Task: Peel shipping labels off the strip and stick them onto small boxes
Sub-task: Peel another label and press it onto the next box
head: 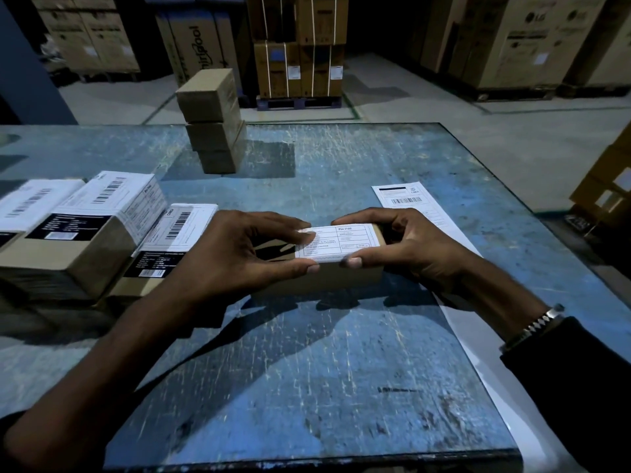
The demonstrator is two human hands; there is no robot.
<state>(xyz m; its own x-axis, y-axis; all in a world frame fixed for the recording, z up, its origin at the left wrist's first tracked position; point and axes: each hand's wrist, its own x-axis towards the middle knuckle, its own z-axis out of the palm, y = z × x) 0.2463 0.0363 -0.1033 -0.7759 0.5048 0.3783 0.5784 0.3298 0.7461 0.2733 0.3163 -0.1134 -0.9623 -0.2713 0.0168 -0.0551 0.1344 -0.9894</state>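
Both hands on one small box [327, 281] at mid-desk, label [336, 242] already laid across its top face. Left hand [235, 254]: grip pinching the box's near and far edges, thumb at the front, forefinger pressed flat on the label's left end. Right hand [406, 247]: grip curled round the right end, thumb tip on the front edge, fingers over the far corner. Label looks seated over the right and middle of the top; left part hidden under the fingers, so full contact there impossible to tell.

Risks from here, as judgement only. Pressing from both ends toward the middle could trap a bubble or a crease across the printed fields. Label's near edge sits right at the box's front rim; any skew while rubbing down could leave an overhang that lifts later. Thumbs dragged over a half-stuck edge could roll it back. Box light and narrow, so uneven pressure from one grip might tip or slide it on the worn blue desk [307, 370].

Further out: label strip [409, 203] lying on the desk just beyond the right hand, running back under the right forearm; a sleeve or wrist chain [536, 324] could catch it. To the left, finished labelled boxes [102, 227] stacked near the left forearm, close enough for an elbow to nudge. Plain unlabelled boxes [213, 124] stacked at the far edge, well apart.
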